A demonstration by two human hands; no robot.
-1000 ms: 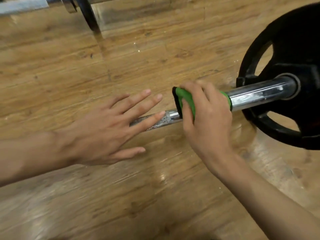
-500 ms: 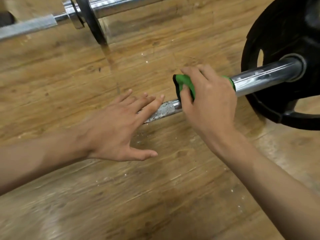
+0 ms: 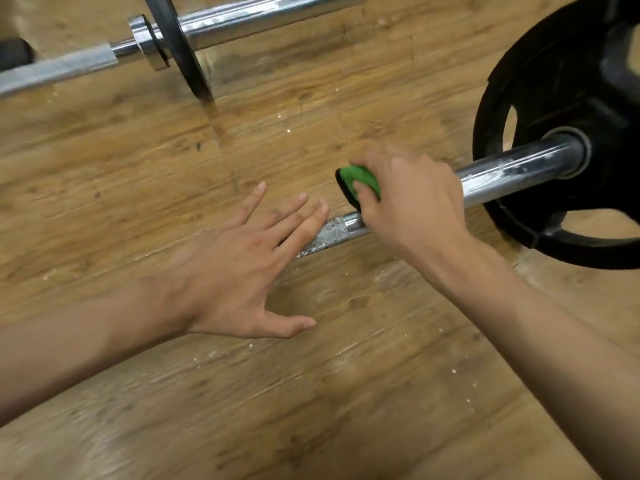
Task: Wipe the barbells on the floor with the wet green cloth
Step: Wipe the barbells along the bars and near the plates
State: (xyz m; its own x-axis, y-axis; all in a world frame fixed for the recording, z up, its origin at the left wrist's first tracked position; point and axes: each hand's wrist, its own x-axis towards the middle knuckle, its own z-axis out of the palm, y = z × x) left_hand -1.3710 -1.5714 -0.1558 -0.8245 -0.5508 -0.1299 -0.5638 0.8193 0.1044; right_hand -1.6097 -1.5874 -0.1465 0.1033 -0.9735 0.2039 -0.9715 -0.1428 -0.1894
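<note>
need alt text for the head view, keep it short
The right hand grips a green cloth around a barbell lying on a wooden floor, beside its black plate. The left hand rests open on the knurled part; a second barbell lies beyond.

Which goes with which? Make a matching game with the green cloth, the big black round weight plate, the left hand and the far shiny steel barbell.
1. green cloth
2. big black round weight plate
3. left hand
4. far shiny steel barbell

A. at the picture's top, on the wooden floor
B. fingers straight, over the near steel bar
C. gripped by the right hand round the near steel bar
D. on the near steel bar's right end

Pairs: 1-C, 2-D, 3-B, 4-A
</note>
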